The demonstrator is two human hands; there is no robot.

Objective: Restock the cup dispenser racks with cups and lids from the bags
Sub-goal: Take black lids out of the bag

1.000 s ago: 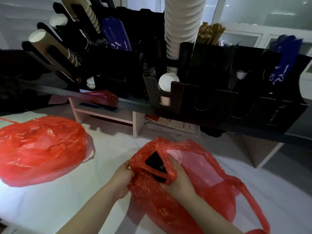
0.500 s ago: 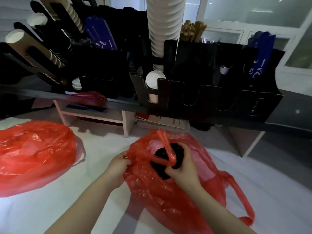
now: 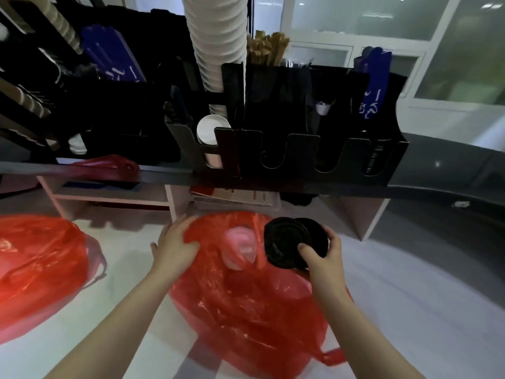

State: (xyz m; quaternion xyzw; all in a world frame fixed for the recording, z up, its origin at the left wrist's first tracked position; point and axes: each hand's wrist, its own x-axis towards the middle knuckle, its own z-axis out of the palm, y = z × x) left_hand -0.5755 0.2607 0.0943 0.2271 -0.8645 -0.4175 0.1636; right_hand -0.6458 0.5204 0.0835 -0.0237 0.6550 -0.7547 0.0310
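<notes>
The right hand (image 3: 322,258) is gripping a short stack of black lids (image 3: 289,242), thumb pressing on the front face and fingers curling round the far rim. The lids are standing on edge, flat side facing the camera, held just over the upper right part of a red bag (image 3: 246,310). The left hand (image 3: 175,242) is lying open against the bag's upper left side, fingers fairly straight and thumb pressing into the film. The bag is sitting on the white counter (image 3: 410,296) between the two forearms, and something pale and round (image 3: 240,247) is showing through the plastic, just left of the lids; what it is cannot be told.

A second red bag (image 3: 41,269) is resting on the counter well to the left, apart from the hands. Behind and above, a black rack (image 3: 300,154) is standing on a dark shelf (image 3: 437,187). Its front has a row of U-shaped slots: a white cup (image 3: 213,129) is lying in the leftmost one, mouth facing out, and a dark ribbed stack (image 3: 374,160) is showing in the rightmost. A tall column of white cups (image 3: 218,36) is rising behind the rack's left end, with wooden stirrers (image 3: 267,47) just to its right and blue packets (image 3: 374,77) farther right. A smaller red bag (image 3: 109,165) is sitting on the shelf to the left of the rack.
</notes>
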